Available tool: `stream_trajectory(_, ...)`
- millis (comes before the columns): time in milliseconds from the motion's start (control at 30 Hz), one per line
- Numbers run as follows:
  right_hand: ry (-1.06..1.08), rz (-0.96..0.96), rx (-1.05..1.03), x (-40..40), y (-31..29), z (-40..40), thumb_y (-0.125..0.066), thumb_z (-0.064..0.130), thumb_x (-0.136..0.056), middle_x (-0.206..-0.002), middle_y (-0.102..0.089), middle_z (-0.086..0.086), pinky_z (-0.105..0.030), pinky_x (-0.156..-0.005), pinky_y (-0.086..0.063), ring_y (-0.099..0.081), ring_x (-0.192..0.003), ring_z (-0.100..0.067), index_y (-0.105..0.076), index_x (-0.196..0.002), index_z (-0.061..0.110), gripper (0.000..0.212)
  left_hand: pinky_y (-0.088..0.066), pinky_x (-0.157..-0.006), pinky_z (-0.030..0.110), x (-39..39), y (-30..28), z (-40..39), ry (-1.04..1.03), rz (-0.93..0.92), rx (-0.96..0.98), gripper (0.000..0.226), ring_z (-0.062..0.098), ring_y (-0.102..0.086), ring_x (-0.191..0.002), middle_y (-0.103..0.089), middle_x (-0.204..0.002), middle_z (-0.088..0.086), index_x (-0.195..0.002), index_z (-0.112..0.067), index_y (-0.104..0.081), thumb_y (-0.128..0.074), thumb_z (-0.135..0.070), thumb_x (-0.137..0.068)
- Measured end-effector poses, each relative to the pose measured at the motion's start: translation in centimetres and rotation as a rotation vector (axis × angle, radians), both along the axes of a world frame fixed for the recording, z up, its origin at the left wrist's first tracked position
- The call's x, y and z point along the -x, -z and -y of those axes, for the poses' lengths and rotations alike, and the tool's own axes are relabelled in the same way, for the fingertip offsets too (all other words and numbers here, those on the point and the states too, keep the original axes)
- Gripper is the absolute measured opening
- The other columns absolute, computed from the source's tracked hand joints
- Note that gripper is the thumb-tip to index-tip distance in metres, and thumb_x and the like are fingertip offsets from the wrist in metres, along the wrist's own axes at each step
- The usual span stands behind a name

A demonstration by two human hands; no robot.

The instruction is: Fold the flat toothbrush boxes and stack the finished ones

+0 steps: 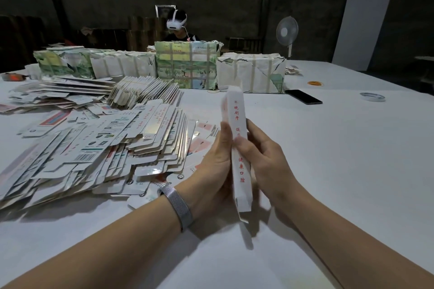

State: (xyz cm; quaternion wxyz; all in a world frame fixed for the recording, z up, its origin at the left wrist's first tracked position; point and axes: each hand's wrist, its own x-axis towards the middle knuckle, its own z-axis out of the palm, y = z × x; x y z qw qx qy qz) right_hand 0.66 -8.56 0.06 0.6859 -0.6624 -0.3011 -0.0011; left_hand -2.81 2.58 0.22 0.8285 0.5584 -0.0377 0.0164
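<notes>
While both hands grip it, the toothbrush box stands upright.

both forearms reach forward, left hand and right hand facing, fingers curled inward.

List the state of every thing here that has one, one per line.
toothbrush box: opened into a tube, near end flap unfolded, held between both hands
left hand: grips the box
right hand: grips the box
flat boxes: unfolded, heaped loosely
wrapped bundles: taped, paper torn
phone: screen dark
fan: upright
</notes>
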Motion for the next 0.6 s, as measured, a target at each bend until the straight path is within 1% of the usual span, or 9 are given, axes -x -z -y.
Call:
stream_trajectory(33, -0.005, 0.001, -0.028, 0.0, 0.0, 0.1, -0.056, 0.037, -0.089, -0.116, -0.071, 0.004, -0.03, -0.087, -0.058, -0.069, -0.107, -0.016, -0.054, -0.137, 0.032, 0.049, -0.06, -0.078, 0.04, 0.0, 0.1, -0.1, -0.003, 0.01, -0.016, 0.079, 0.032, -0.073, -0.097, -0.071, -0.11, 0.017, -0.135, -0.022, -0.058, -0.052, -0.071, -0.074)
stream_trajectory(100, -0.016, -0.025, -0.068, 0.0, 0.2, 0.2, -0.052, 0.035, -0.09, -0.115, -0.072, 0.007, -0.029, -0.086, -0.058, -0.07, -0.106, -0.017, -0.057, -0.131, 0.034, 0.04, -0.06, -0.081, 0.04, -0.1, 0.1, -0.3, -0.022, 0.035, -0.032, 0.063, 0.03, -0.072, -0.099, -0.071, -0.11, 0.014, -0.134, -0.025, -0.057, -0.056, -0.06, -0.082)
stream_trajectory(167, -0.033, -0.066, -0.098, 0.2, 0.4, 0.2, -0.049, 0.033, -0.094, -0.111, -0.073, 0.005, -0.03, -0.082, -0.059, -0.071, -0.102, -0.019, -0.058, -0.126, 0.033, 0.033, -0.061, -0.079, 0.038, -0.2, 0.2, -0.5, -0.051, 0.053, -0.051, 0.055, 0.029, -0.074, -0.098, -0.073, -0.109, 0.012, -0.133, -0.028, -0.057, -0.062, -0.05, -0.084)
stream_trajectory(233, -0.039, -0.081, -0.112, 0.3, 0.4, 0.3, -0.047, 0.026, -0.1, -0.105, -0.074, 0.003, -0.028, -0.077, -0.059, -0.073, -0.095, -0.02, -0.059, -0.124, 0.03, 0.028, -0.061, -0.076, 0.037, -0.2, 0.3, -0.6, -0.08, 0.07, -0.076, 0.054, 0.027, -0.075, -0.095, -0.075, -0.108, 0.01, -0.134, -0.03, -0.056, -0.064, -0.048, -0.084)
stream_trajectory(300, -0.03, -0.082, -0.111, 0.5, 0.1, 0.3, -0.046, 0.028, -0.098, -0.103, -0.074, 0.003, -0.027, -0.074, -0.059, -0.073, -0.093, -0.021, -0.058, -0.124, 0.032, 0.029, -0.061, -0.074, 0.036, -0.3, 0.6, -0.5, -0.098, 0.09, -0.095, 0.051, 0.027, -0.075, -0.093, -0.075, -0.107, 0.008, -0.136, -0.03, -0.054, -0.064, -0.046, -0.088)
stream_trajectory(367, -0.013, -0.085, -0.109, 0.4, 0.0, 0.5, -0.047, 0.031, -0.096, -0.107, -0.073, 0.003, -0.03, -0.073, -0.06, -0.073, -0.094, -0.022, -0.055, -0.126, 0.038, 0.032, -0.061, -0.073, 0.035, -0.6, 0.8, -0.6, -0.102, 0.103, -0.105, 0.041, 0.025, -0.075, -0.093, -0.075, -0.107, 0.008, -0.135, -0.03, -0.053, -0.063, -0.039, -0.096)
stream_trajectory(500, 0.009, -0.137, -0.114, 0.1, 0.0, 1.1, -0.043, 0.021, -0.106, -0.114, -0.072, 0.001, -0.034, -0.072, -0.062, -0.074, -0.095, -0.024, -0.039, -0.143, 0.042, 0.043, -0.06, -0.068, 0.029, -0.6, 1.0, -0.8, -0.106, 0.102, -0.172, 0.038, 0.019, -0.076, -0.084, -0.076, -0.097, 0.001, -0.125, -0.035, -0.053, -0.051, -0.034, -0.088)
stream_trajectory(567, -0.011, -0.132, -0.121, 0.2, 0.0, 1.3, -0.043, 0.02, -0.106, -0.11, -0.074, 0.004, -0.034, -0.073, -0.062, -0.074, -0.096, -0.024, -0.037, -0.142, 0.046, 0.044, -0.06, -0.072, 0.029, -0.5, 0.9, -1.0, -0.116, 0.131, -0.245, 0.029, 0.019, -0.075, -0.09, -0.073, -0.106, 0.004, -0.128, -0.037, -0.05, -0.048, -0.029, -0.101)
stream_trajectory(600, -0.016, -0.118, -0.12, 0.2, -0.1, 1.3, -0.042, 0.02, -0.106, -0.109, -0.074, 0.007, -0.033, -0.073, -0.061, -0.073, -0.098, -0.022, -0.038, -0.141, 0.047, 0.044, -0.06, -0.074, 0.029, -0.4, 0.8, -1.0, -0.124, 0.159, -0.291, 0.031, 0.018, -0.074, -0.095, -0.07, -0.113, 0.004, -0.133, -0.039, -0.047, -0.045, -0.026, -0.105)
